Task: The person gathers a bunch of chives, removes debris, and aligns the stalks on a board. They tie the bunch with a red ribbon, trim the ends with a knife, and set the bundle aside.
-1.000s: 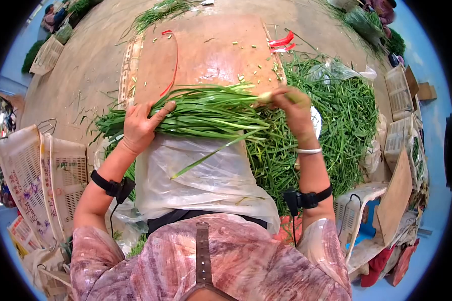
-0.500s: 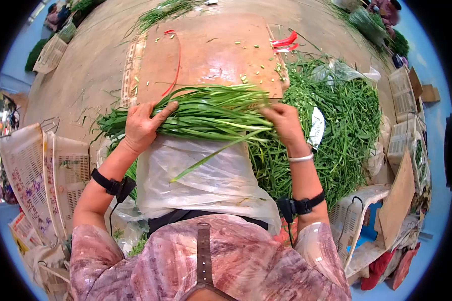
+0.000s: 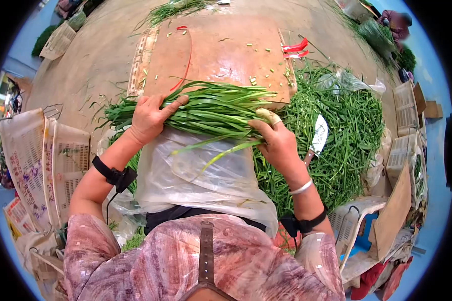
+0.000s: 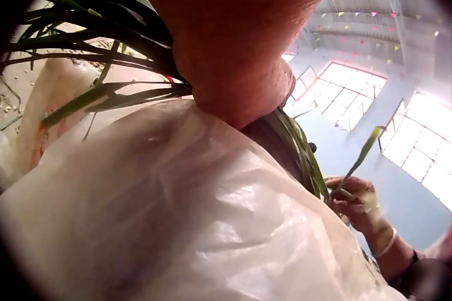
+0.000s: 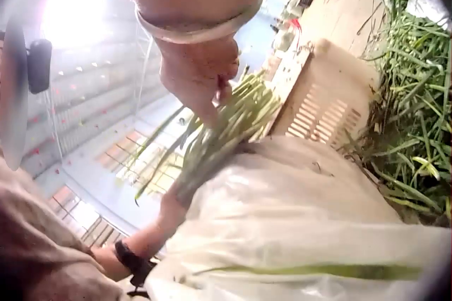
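A thick bunch of garlic chives [image 3: 213, 111] lies crosswise over the plastic-covered lap [image 3: 201, 170], dark leaves to the left and pale stems to the right. My left hand [image 3: 148, 119] grips it near the leafy end, thumb laid along the top. At the stem end, my right hand [image 3: 280, 143] pinches a loose chive leaf [image 3: 228, 152] that hangs out below the bunch. In the left wrist view that right hand [image 4: 357, 202] shows with a leaf sticking up from its fingers. The right wrist view has the stems [image 5: 244, 114] just beyond the fingers.
Ahead is a brown board [image 3: 216, 55] with cut bits and a red strip [image 3: 190, 60]. On the right, a knife [image 3: 320, 134] lies on a large heap of loose chives [image 3: 354, 115]. White plastic crates [image 3: 30, 170] stand at left; another crate [image 3: 349, 220] is at lower right.
My right hand has come from beyond the stem end down to the bunch's near lower side. The loose leaf there has shifted. My left hand keeps its grip; the knife shows more fully.
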The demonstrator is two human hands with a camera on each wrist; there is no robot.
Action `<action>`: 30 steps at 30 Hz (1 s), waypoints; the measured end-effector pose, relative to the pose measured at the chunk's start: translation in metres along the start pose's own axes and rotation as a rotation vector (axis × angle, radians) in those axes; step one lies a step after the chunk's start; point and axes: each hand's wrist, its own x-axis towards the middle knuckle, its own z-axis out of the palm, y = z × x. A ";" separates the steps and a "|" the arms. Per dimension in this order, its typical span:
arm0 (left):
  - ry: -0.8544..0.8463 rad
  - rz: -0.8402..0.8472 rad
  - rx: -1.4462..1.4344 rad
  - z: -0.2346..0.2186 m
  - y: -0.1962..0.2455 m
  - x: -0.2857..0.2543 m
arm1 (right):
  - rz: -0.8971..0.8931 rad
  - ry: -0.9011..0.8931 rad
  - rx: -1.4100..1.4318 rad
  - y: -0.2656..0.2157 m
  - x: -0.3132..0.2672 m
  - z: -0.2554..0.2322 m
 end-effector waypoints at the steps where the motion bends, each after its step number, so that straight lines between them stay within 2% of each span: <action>1: 0.028 0.009 -0.003 -0.001 0.001 0.001 | 0.024 0.024 0.009 0.005 -0.001 0.005; 2: 0.058 0.017 -0.006 -0.002 0.001 0.002 | 0.045 0.049 0.016 0.013 -0.001 0.008; 4: 0.033 -0.002 0.006 -0.003 0.000 -0.002 | -0.008 0.162 0.288 0.022 -0.003 0.004; 6: 0.012 -0.009 0.004 -0.003 0.000 -0.003 | 0.453 0.032 0.932 0.034 -0.021 -0.010; 8: 0.019 0.012 0.021 -0.001 -0.001 -0.003 | 0.642 0.060 1.194 0.040 -0.034 -0.035; 10: 0.042 0.013 0.009 0.000 -0.001 -0.003 | 0.624 0.223 1.421 0.067 -0.058 -0.046; 12: 0.066 0.016 -0.002 -0.001 0.000 -0.002 | 0.637 0.281 1.534 0.083 -0.076 -0.066; 13: 0.079 0.025 0.010 -0.001 0.000 -0.003 | 0.783 0.206 1.294 0.101 -0.090 -0.078; 14: 0.091 0.033 0.024 -0.002 0.000 -0.004 | 0.975 -0.036 0.820 0.105 -0.088 -0.091; 16: 0.097 0.037 0.030 -0.001 -0.001 -0.004 | 0.570 -0.553 -0.554 0.125 -0.104 -0.093; 17: 0.096 0.047 0.032 -0.001 -0.001 -0.005 | 0.615 -0.557 -0.731 0.089 -0.072 -0.094; 18: 0.099 0.043 0.034 -0.001 -0.001 -0.005 | 0.611 -0.555 -0.734 0.075 -0.050 -0.090; 20: 0.080 0.046 0.009 -0.003 0.001 -0.007 | 0.653 -0.175 0.171 0.060 -0.015 -0.077; 22: 0.094 0.053 0.017 -0.003 0.002 -0.007 | 0.401 -0.113 0.168 0.040 0.021 -0.044; 24: 0.116 0.059 0.031 -0.003 0.003 -0.006 | 0.309 -0.149 -0.064 0.043 0.042 -0.003; 26: 0.130 0.051 0.015 -0.004 0.003 -0.008 | 0.307 -0.180 0.194 0.057 0.054 0.030; 27: 0.124 0.057 0.000 -0.006 0.003 -0.008 | 0.424 -0.204 0.377 0.057 0.056 0.038; 28: 0.119 0.046 0.004 -0.005 0.003 -0.011 | 0.418 -0.215 0.382 0.057 0.053 0.040; 30: 0.201 -0.005 -0.004 0.002 0.001 -0.013 | 0.369 -0.031 0.302 0.037 0.050 0.026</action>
